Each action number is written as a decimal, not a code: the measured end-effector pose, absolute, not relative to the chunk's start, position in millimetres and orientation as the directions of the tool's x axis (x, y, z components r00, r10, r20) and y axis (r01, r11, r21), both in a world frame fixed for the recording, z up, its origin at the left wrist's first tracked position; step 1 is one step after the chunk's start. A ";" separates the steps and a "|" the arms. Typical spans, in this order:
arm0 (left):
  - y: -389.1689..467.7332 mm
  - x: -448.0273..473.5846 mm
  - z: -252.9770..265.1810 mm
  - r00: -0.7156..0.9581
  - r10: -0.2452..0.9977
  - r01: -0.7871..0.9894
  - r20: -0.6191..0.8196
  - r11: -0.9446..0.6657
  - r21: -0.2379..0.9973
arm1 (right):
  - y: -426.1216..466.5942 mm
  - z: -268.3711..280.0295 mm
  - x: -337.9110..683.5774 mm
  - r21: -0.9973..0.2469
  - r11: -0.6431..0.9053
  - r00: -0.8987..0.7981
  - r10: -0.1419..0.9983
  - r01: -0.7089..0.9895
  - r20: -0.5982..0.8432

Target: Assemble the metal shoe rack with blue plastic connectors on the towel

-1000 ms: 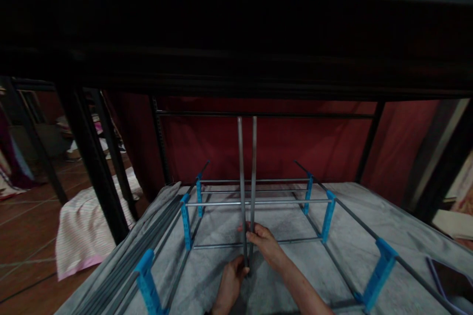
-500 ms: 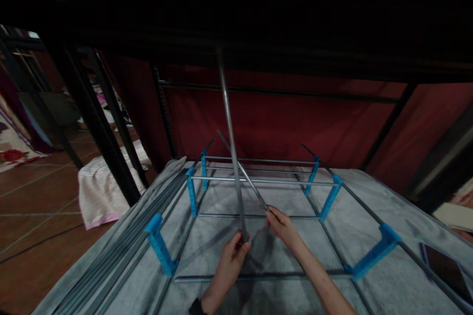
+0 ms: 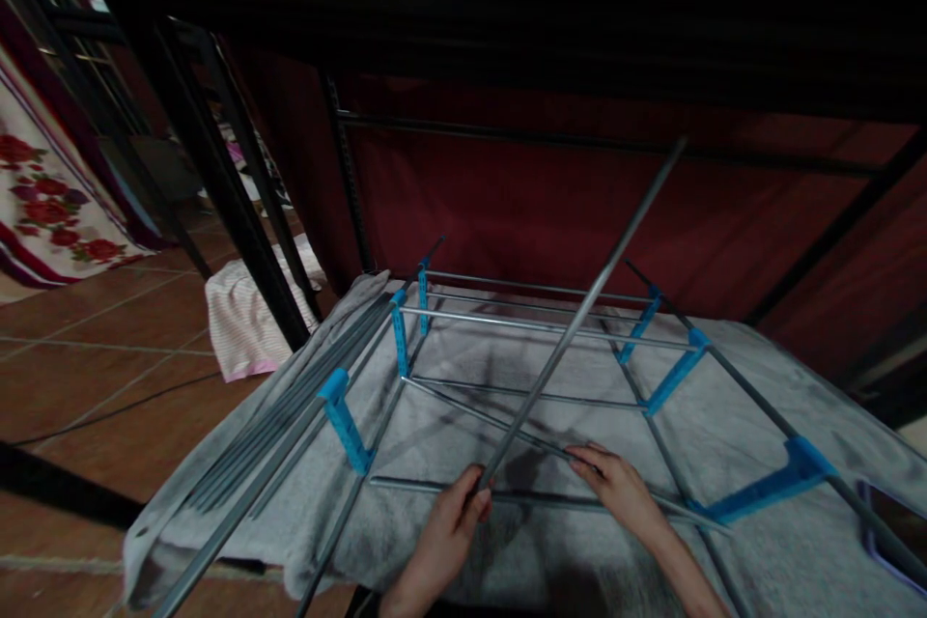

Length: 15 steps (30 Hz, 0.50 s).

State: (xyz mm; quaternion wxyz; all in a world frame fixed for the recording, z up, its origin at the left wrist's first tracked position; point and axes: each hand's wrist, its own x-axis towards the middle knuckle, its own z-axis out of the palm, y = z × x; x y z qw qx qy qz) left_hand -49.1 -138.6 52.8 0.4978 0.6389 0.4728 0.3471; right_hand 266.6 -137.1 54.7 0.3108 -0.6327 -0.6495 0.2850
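My left hand [image 3: 447,533] is closed around the lower end of a grey metal tube [image 3: 579,314], which slants up and to the right. In my right hand [image 3: 615,488] is a thinner metal tube [image 3: 474,413], held low and running from the left blue bracket toward the front right. Both hands are over a half-built rack frame, with long side tubes [image 3: 749,393] and several crossbars [image 3: 543,320] joined by blue plastic brackets [image 3: 346,420]. Another crossbar [image 3: 406,485] lies just beyond my left hand.
A bundle of loose tubes [image 3: 290,396] lies along the left of the grey blanket [image 3: 579,377]. A phone [image 3: 894,531] is at the right edge. Dark metal posts [image 3: 224,183] and an overhead surface [image 3: 463,10] surround the space. A striped cloth [image 3: 242,314] hangs at left.
The tube in my left hand has swung from near upright to leaning right. My right hand has lowered the thinner tube, now nearly flat over the frame. The view has shifted.
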 end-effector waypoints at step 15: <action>-135.2 -92.6 4.4 0.124 0.989 0.439 0.080 -0.127 0.890 | -108.3 27.4 252.1 -0.720 0.206 -0.127 0.978 0.663 0.163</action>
